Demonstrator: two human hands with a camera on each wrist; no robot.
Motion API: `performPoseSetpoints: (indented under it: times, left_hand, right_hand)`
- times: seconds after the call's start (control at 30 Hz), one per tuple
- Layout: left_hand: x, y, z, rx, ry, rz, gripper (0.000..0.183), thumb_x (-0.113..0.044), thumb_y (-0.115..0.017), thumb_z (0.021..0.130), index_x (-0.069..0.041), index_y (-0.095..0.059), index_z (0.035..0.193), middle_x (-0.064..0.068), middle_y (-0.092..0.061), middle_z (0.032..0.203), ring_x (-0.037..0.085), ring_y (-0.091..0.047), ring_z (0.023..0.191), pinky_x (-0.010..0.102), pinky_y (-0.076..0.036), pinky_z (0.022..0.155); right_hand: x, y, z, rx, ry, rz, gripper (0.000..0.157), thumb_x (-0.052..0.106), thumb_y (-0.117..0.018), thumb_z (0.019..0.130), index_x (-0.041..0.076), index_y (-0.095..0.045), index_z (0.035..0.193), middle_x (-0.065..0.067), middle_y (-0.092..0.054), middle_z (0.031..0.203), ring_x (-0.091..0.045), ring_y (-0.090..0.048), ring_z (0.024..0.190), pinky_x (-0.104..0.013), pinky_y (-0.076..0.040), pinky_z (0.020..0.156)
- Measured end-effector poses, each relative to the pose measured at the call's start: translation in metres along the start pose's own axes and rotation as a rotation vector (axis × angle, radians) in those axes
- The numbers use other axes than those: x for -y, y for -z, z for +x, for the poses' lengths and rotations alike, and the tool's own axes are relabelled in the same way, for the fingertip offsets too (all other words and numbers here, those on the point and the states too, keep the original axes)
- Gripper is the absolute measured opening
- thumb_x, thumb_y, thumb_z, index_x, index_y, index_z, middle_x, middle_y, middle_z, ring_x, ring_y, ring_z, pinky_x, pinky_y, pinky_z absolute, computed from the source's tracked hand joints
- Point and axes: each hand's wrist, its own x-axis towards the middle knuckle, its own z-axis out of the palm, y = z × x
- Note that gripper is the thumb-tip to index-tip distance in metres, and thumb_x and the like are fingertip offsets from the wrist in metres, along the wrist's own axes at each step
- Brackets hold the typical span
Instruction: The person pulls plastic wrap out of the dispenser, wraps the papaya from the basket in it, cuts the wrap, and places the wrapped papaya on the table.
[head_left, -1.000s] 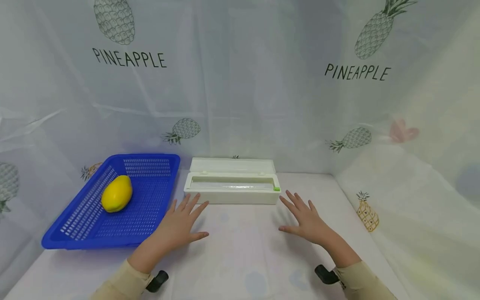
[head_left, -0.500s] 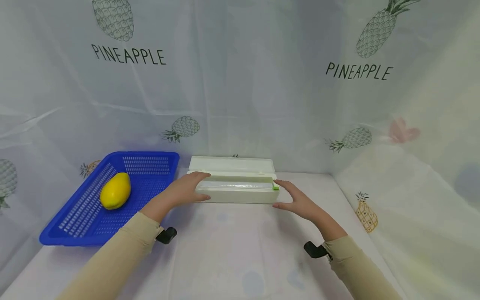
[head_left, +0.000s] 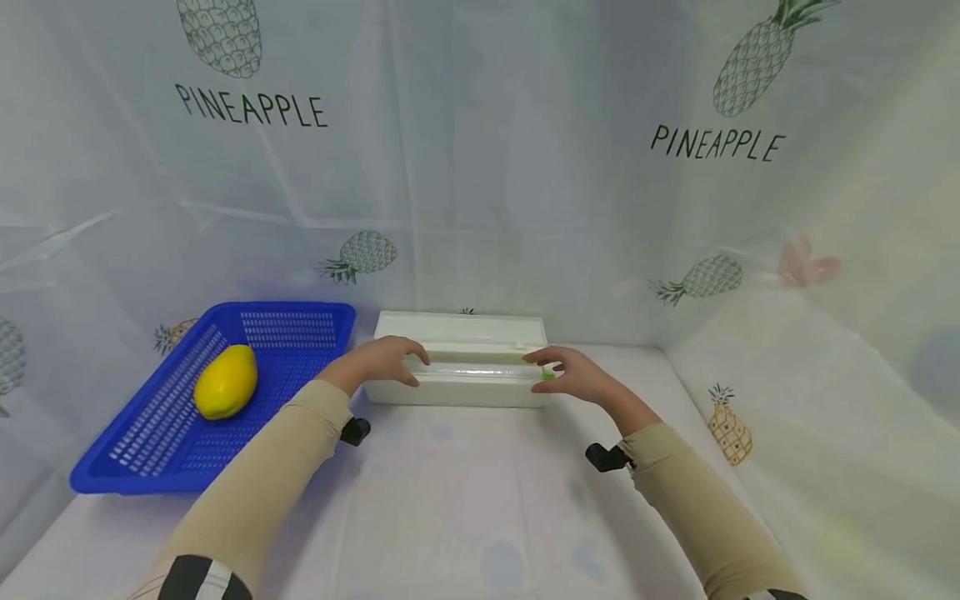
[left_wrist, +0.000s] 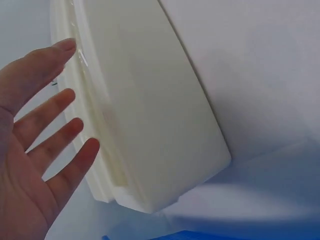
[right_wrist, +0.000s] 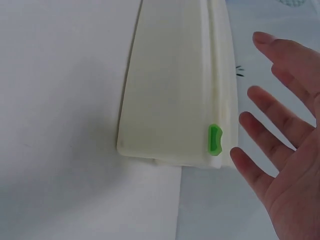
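A long white plastic-wrap dispenser box (head_left: 465, 395) stands at the back with its lid (head_left: 461, 327) tipped up against the curtain. A clear roll (head_left: 474, 370) of film lies inside. My left hand (head_left: 381, 360) hovers over the box's left end, its fingers spread and slightly bent in the left wrist view. At the right end, my right hand (head_left: 576, 375) is held with thumb and fingers apart, nothing between them. A green slider (right_wrist: 215, 140) sits on the box's edge near the right fingertips.
A blue perforated basket (head_left: 300, 433) stands to the left, holding a yellow lemon-like fruit (head_left: 226, 382). A white patterned cloth covers the table (head_left: 450, 500), and a pineapple-print curtain (head_left: 480, 167) hangs right behind the box.
Both hands have reached forward from in front of the box to over its two ends and come closer together. Their widely spread fingers have bent inward. The box and basket stay put.
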Motion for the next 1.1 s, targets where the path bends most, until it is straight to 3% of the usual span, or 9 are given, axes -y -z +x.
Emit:
performPoseSetpoints:
  times: [0.17, 0.43, 0.63, 0.77, 1.1]
  left_hand:
    - [0.002, -0.001, 0.008, 0.052, 0.023, 0.010, 0.031, -0.019, -0.075, 0.086, -0.012, -0.070, 0.116, 0.010, -0.059, 0.131, 0.034, -0.049, 0.125, 0.047, -0.041, 0.103]
    - [0.011, 0.001, 0.013, 0.116, 0.068, 0.030, 0.034, -0.021, -0.073, 0.088, -0.008, -0.068, 0.120, 0.014, -0.057, 0.132, 0.035, -0.051, 0.123, 0.047, -0.043, 0.101]
    - [0.020, 0.006, 0.017, 0.100, 0.052, 0.025, 0.037, -0.021, -0.073, 0.088, -0.001, -0.068, 0.120, 0.013, -0.063, 0.123, 0.032, -0.057, 0.115, 0.043, -0.048, 0.095]
    - [0.023, 0.011, 0.017, 0.081, 0.077, -0.011, 0.037, -0.018, -0.073, 0.088, 0.002, -0.067, 0.119, 0.015, -0.065, 0.120, 0.033, -0.059, 0.112, 0.042, -0.050, 0.093]
    - [0.026, 0.015, 0.018, 0.076, 0.107, -0.094, 0.031, -0.012, -0.070, 0.090, 0.002, -0.068, 0.118, 0.016, -0.066, 0.118, 0.032, -0.062, 0.109, 0.039, -0.053, 0.089]
  right_hand:
    - [-0.003, -0.002, 0.010, 0.032, -0.030, -0.005, 0.049, 0.012, -0.076, 0.084, 0.003, -0.061, 0.130, -0.009, -0.059, 0.130, -0.030, -0.050, 0.123, -0.052, -0.037, 0.105]
    - [-0.007, 0.000, 0.020, 0.037, -0.064, -0.007, 0.045, 0.011, -0.075, 0.085, 0.004, -0.063, 0.128, -0.010, -0.060, 0.129, -0.030, -0.050, 0.123, -0.053, -0.035, 0.106]
    - [-0.012, 0.002, 0.027, 0.043, -0.071, -0.013, 0.045, 0.012, -0.075, 0.085, 0.004, -0.063, 0.128, -0.007, -0.061, 0.128, -0.030, -0.052, 0.120, -0.049, -0.038, 0.105]
    - [-0.015, 0.005, 0.032, 0.048, -0.065, 0.004, 0.045, 0.009, -0.075, 0.085, 0.001, -0.062, 0.127, -0.010, -0.061, 0.127, -0.033, -0.052, 0.119, -0.047, -0.040, 0.103]
    - [-0.026, 0.008, 0.055, 0.098, -0.064, 0.075, 0.041, 0.004, -0.074, 0.085, 0.001, -0.063, 0.124, -0.013, -0.060, 0.125, -0.031, -0.053, 0.120, -0.041, -0.045, 0.100]
